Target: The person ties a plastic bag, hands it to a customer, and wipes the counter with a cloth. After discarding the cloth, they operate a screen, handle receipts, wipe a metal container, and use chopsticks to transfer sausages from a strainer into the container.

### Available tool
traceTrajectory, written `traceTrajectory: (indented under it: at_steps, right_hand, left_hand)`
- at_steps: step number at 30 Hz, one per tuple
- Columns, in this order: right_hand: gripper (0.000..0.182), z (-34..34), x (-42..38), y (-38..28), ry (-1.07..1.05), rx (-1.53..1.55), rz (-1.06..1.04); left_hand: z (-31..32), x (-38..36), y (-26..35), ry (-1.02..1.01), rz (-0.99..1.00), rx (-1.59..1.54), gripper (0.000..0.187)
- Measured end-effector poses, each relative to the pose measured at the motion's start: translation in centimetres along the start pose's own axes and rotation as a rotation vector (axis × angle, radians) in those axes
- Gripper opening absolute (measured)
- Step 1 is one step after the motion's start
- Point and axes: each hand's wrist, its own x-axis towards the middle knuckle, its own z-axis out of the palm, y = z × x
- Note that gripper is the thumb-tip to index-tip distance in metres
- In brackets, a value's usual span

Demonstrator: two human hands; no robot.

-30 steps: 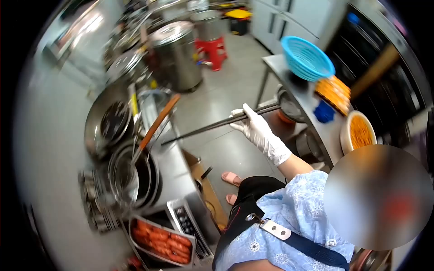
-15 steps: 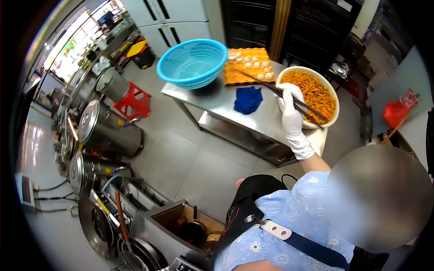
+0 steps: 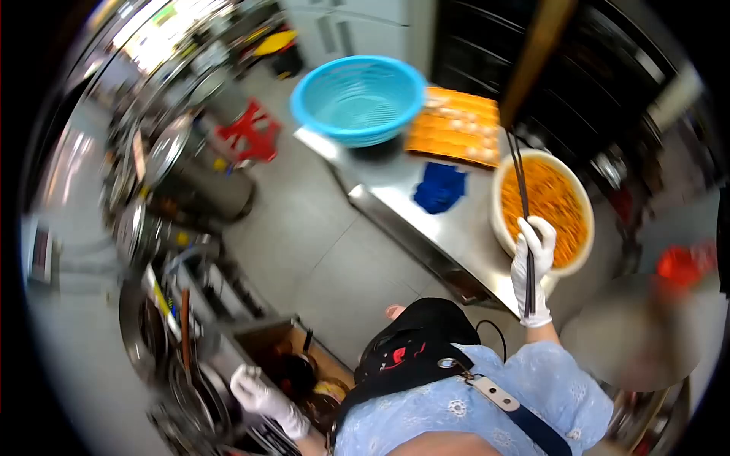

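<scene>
Long dark chopsticks (image 3: 522, 186) are gripped in my right hand (image 3: 534, 266), which wears a white glove. They point up and away, across the left part of a cream bowl (image 3: 584, 254) of orange-brown strips (image 3: 559, 209). My right hand is at the bowl's near rim. At the lower left, my left hand (image 3: 260, 395), also gloved in white, is over the pans beside an open drawer. Its fingers are loosely bent and slightly blurred, with nothing visible in them. A crumpled blue cloth (image 3: 440, 188) lies on the steel table (image 3: 475, 235), left of the bowl.
A blue plastic basket (image 3: 357, 99) and an orange egg tray (image 3: 454, 125) stand at the table's far side. Left on the floor are a red stool (image 3: 251, 131) and large metal pots (image 3: 201, 171). Pans (image 3: 144, 319) and the open drawer (image 3: 285, 338) are at the lower left.
The chopsticks have swung from lying diagonally across the bowl to pointing away. My right hand has moved back toward me. My left hand has come into view. The camera view has shifted.
</scene>
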Motion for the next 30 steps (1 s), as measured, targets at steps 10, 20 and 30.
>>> traceTrajectory:
  at_steps: [10, 20, 30]
  right_hand:
    - [0.016, 13.8, 0.3, -26.1, -0.531, 1.152, -0.61]
    - [0.036, 18.2, -19.5, -58.7, -0.939, 1.559, -1.276]
    - [0.036, 23.7, -32.4, -74.2, -0.925, 1.337, -1.608]
  left_hand:
    - [-13.9, -6.0, -0.7, 0.462, -0.141, 0.207, 0.012]
    - [-31.4, -16.8, -3.2, 1.223, -0.389, 0.271, 0.017]
    - [-39.5, -20.4, -7.0, 1.298, -0.626, 0.21, 0.02]
